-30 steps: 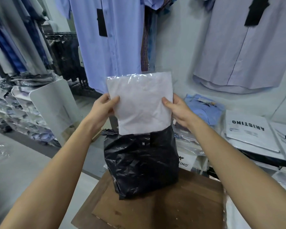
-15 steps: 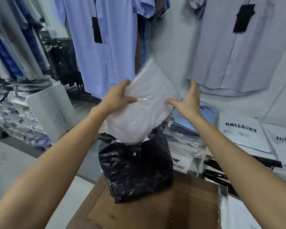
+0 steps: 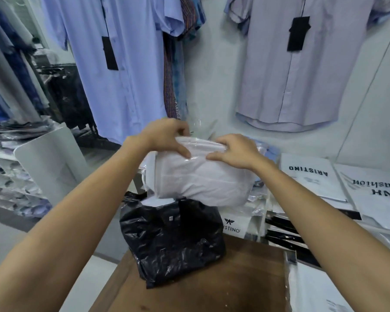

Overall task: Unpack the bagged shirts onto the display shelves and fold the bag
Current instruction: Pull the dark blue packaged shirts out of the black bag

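- Above the open mouth of the black bag (image 3: 171,242), a white shirt pack (image 3: 203,176) in clear plastic wrap is held roughly flat, tilted a little toward the camera, its lower edge just over the bag's rim.
- Left hand (image 3: 167,138) curls over the pack's far upper edge on the left, thumb pressed down on the top face and fingers wrapped over the back, pinching the pack.
- Right hand (image 3: 236,152) clamps the same upper edge on the right, thumb on the top face pointing toward the left thumb, fingers folded over the rim; the two thumbs lie close together, not touching.
- A loose flap of the clear wrap sticks up behind the hands.
- Inside the bag's mouth, the white edge of another packed item shows; how many lie below cannot be told.
- The black bag stands upright, crumpled and glossy, on the far left part of a brown wooden table (image 3: 234,284).
- Just behind and to the right of the bag, display shelves (image 3: 266,219) hold stacked wrapped shirts and flat white boxes, one reading ARISTINO (image 3: 309,172) upside down.
- On the wall above hang a light blue shirt (image 3: 122,70) and a pale lilac shirt (image 3: 295,75), each with a black tag.
- At far left, a white-sided rack (image 3: 47,161) holds more folded, wrapped shirts.
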